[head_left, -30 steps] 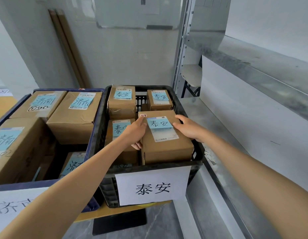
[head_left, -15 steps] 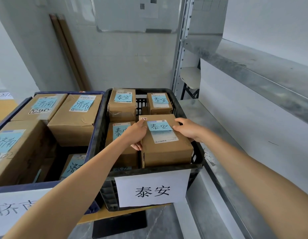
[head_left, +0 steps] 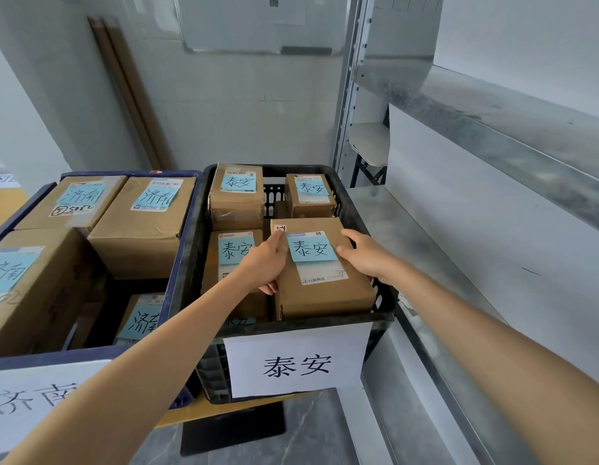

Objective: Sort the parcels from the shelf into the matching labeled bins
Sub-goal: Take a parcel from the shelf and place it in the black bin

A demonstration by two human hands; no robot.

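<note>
A brown cardboard parcel with a blue note reading 泰安 lies in the front right of the black crate, which carries a white 泰安 sign. My left hand grips the parcel's left edge, fingers curled under its side. My right hand holds its right edge, with the thumb on top. Three other 泰安 parcels fill the rest of the crate.
To the left stands a blue bin with a 济南 sign, packed with several larger 济南 boxes. A grey metal shelf runs along the right, its lower board bare. Brown boards lean against the back wall.
The parcel has sunk slightly deeper into the crate, both hands still on its edges. The view shifted a little.
</note>
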